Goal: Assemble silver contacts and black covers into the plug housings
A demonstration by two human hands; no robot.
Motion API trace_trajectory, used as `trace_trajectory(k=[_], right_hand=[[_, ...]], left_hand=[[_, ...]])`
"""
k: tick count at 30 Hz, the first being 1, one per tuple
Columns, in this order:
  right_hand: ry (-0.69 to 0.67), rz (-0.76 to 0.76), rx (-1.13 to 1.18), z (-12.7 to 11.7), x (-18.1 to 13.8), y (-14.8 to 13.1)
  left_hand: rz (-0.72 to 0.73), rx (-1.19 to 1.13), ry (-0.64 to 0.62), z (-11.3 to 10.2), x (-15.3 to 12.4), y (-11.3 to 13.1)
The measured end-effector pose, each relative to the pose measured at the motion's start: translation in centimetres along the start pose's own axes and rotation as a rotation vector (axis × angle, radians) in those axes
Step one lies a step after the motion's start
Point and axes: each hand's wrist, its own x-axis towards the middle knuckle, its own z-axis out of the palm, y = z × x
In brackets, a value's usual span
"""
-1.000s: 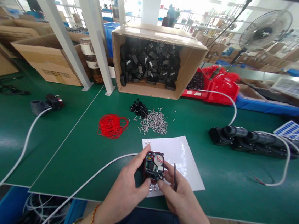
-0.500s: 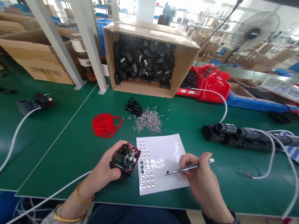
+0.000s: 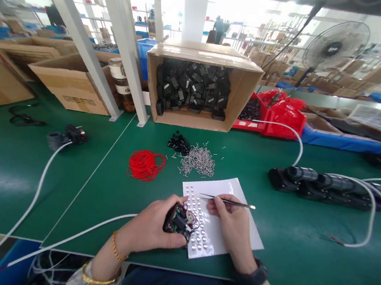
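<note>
My left hand [image 3: 158,224] is closed around a black housing with a circuit board and red wires [image 3: 182,221], tilted so its open side faces right. A white cable [image 3: 100,224] runs off to the left from behind that hand. In my right hand [image 3: 231,221] a pair of tweezers [image 3: 228,201] is pinched, lying nearly level with its tips pointing left. Under both hands lies a white sheet [image 3: 226,187] with rows of small clear round dots [image 3: 200,247] along its left side. Whether anything sits between the tweezer tips I cannot make out.
Beyond the sheet lie a red wire bundle [image 3: 146,165], a pile of screws [image 3: 198,160] and small black parts [image 3: 178,142]. A cardboard box of black housings [image 3: 197,121] stands behind them. Black units with white cables [image 3: 322,188] lie at the right, another unit [image 3: 66,137] at the left.
My right hand has moved left and the tweezers have swung level, tips now close to the housing. My left hand has tilted the housing to the right. The whole view has shifted slightly.
</note>
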Motion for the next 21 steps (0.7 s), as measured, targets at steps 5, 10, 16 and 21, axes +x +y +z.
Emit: trace_trajectory(k=[5,10,16,21], right_hand=[[0.029,-0.046,-0.045,0.38,-0.21,0.09],[-0.004,-0.067,-0.068,0.30,-0.03,-0.04],[-0.084,-0.055,-0.072,-0.06,0.37,-0.07],[-0.107,-0.053,-0.068,-0.19,0.29,-0.10]], left_hand=[[0.019,0.012,0.000,0.08,0.10,-0.06],[0.038,0.022,0.009,0.20,0.16,-0.25],[0.003,0.044,0.022,0.19,0.07,0.11],[0.003,0.029,0.020,0.24,0.16,0.38]])
